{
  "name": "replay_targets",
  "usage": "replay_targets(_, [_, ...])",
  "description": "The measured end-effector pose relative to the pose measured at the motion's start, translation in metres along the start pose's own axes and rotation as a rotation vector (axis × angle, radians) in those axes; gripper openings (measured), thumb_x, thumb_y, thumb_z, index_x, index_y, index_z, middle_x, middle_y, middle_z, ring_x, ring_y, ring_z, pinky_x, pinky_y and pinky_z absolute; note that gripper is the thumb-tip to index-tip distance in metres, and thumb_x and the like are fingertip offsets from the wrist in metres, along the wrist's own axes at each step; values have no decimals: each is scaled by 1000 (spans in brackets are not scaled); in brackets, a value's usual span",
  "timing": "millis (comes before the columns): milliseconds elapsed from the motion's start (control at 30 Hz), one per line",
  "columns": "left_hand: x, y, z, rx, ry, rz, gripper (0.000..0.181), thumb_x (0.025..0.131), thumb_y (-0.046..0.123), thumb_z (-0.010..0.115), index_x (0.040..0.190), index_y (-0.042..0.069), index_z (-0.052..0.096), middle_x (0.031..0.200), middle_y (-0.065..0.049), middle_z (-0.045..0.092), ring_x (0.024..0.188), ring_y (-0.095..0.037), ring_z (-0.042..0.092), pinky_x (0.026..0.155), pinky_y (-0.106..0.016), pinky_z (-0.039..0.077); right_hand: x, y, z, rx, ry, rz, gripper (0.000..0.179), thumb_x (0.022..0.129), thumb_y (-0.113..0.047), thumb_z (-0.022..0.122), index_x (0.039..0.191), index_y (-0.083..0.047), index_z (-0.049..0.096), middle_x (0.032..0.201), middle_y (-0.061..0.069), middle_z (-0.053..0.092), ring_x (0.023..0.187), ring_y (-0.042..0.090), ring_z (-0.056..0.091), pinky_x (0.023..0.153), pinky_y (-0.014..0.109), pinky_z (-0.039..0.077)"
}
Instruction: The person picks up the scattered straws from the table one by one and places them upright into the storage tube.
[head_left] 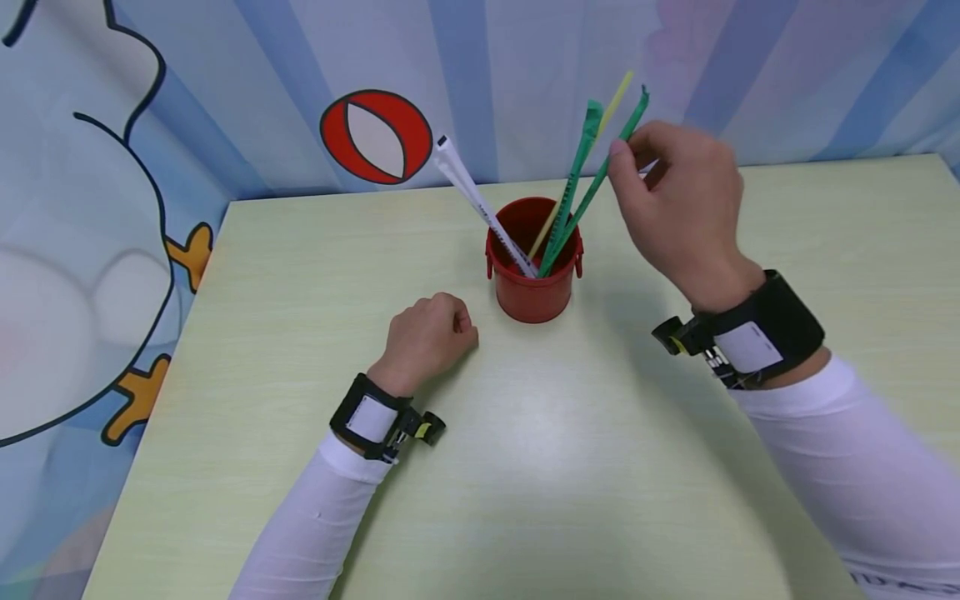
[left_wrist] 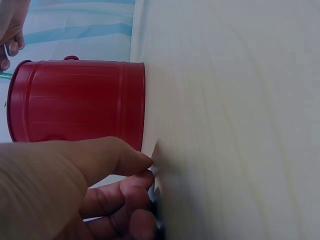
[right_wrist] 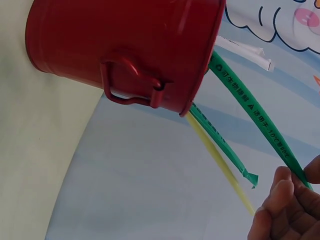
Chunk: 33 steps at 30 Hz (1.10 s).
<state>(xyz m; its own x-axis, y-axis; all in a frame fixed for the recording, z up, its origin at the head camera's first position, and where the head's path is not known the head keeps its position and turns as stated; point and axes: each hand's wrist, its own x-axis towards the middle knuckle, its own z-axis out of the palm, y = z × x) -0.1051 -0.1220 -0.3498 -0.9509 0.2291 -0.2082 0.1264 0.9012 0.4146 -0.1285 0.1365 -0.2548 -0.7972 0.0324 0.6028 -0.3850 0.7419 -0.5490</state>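
Observation:
A red metal bucket [head_left: 534, 300] with small side handles stands upright on the table, holding several straws. My right hand [head_left: 686, 204] pinches the upper part of a green paper-wrapped straw [right_wrist: 250, 112] between thumb and fingers; its lower end is inside the bucket. Close by lean a second green wrapped straw [right_wrist: 222, 145] and a thin yellow straw [right_wrist: 220, 160]. A white wrapped straw [head_left: 476, 196] tilts left over the rim. To the bucket's front left, my left hand [head_left: 427, 337] rests on the table, its fingers loosely curled around nothing.
The pale wood-grain table [head_left: 247, 350] reaches back to a blue striped backdrop [head_left: 517, 92] printed with a red-and-white ball. A cartoon figure with orange feet covers the cloth along the left edge. Each wrist wears a black strap with a small camera.

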Motion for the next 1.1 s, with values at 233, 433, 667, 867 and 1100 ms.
replay_targets(233, [0,0,1,-3,2,1,18,90,14,65,72,13,66,66,1,57,64,-17,54,53,-28,38,-4,1,5,-6,-50,34,34,102,-25,52,97,-1,75,91,15,76,63,23,59,54,21,31])
replay_targets(433, [0,1,1,0,-1,0,18,91,15,65,73,13,67,67,0,59,65,-17,55,53,-28,39,-9,3,7,0,-95,75,35,103,-28,52,101,-3,76,95,15,76,64,25,60,54,20,31])
replay_targets(667, [1,1,1,3,-9,-5,18,91,16,65,73,13,67,68,0,59,65,-17,55,54,-28,39,-13,5,11,-3,-152,111,35,103,-27,51,102,-3,76,95,16,76,65,27,61,53,25,34])
replay_targets(867, [2,1,2,7,-1,3,18,90,15,65,73,14,66,67,1,58,64,-16,54,53,-27,38,-17,7,15,0,-180,142,35,102,-26,49,100,-2,75,93,16,76,67,30,60,54,32,37])
replay_targets(1100, [2,1,3,10,1,6,18,90,15,65,73,14,66,66,2,57,63,-15,53,52,-27,37,-20,10,17,9,-195,155,34,102,-25,49,99,-3,75,92,16,76,66,30,60,56,33,38])
